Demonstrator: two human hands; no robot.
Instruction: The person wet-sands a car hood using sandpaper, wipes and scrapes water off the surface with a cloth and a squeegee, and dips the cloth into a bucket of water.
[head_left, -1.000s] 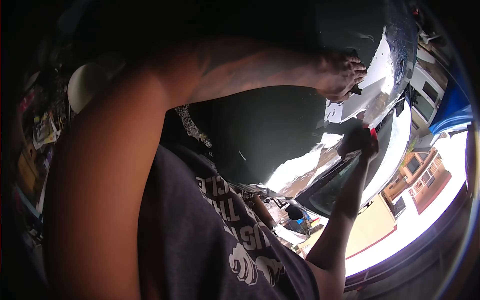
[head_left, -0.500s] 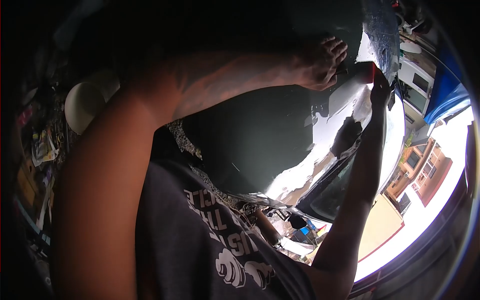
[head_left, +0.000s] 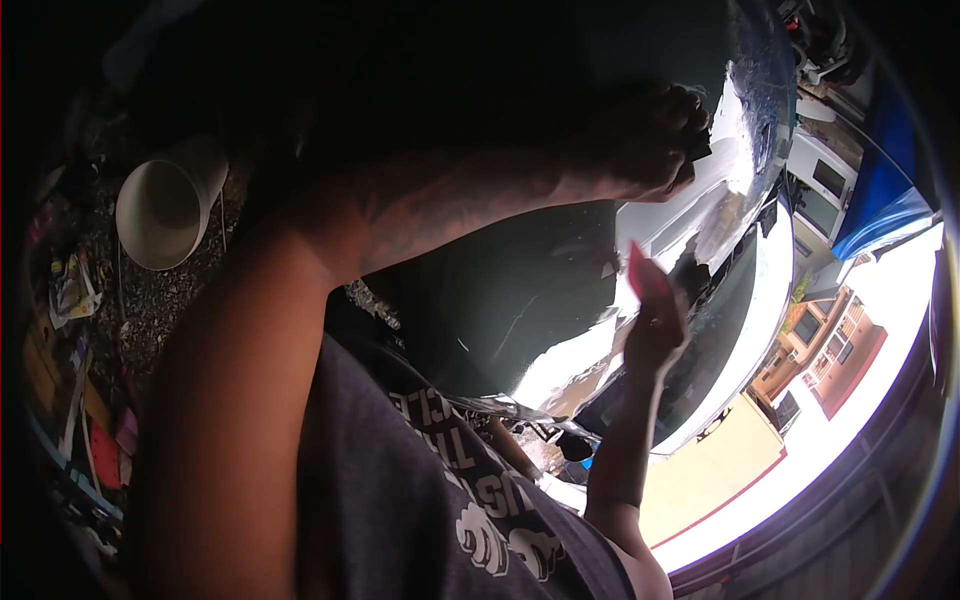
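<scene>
My left hand [head_left: 665,145] is in shade, closed over the dark curved panel [head_left: 480,300]. A small dark piece [head_left: 702,152] pokes out of its fingers, too shadowed to name. Lower and to the right, my right hand [head_left: 658,325] grips a flat red scraper [head_left: 638,270], slightly blurred and seen nearly edge-on. Whether the scraper touches the panel I cannot tell. Bright ragged-edged white patches [head_left: 570,365] show on the glossy surface, with a dark irregular patch [head_left: 690,275] beside the right hand.
A white bucket-like container [head_left: 160,215] lies on the gravel at left, near assorted clutter. A blue tarp [head_left: 880,200], a white vehicle [head_left: 825,180] and a house [head_left: 840,350] appear at right. My grey printed shirt [head_left: 430,500] is below.
My right hand has drawn the red scraper back from beside the left hand, down and to the left. My left hand has shifted slightly right and down into deeper shade. The view has also shifted.
</scene>
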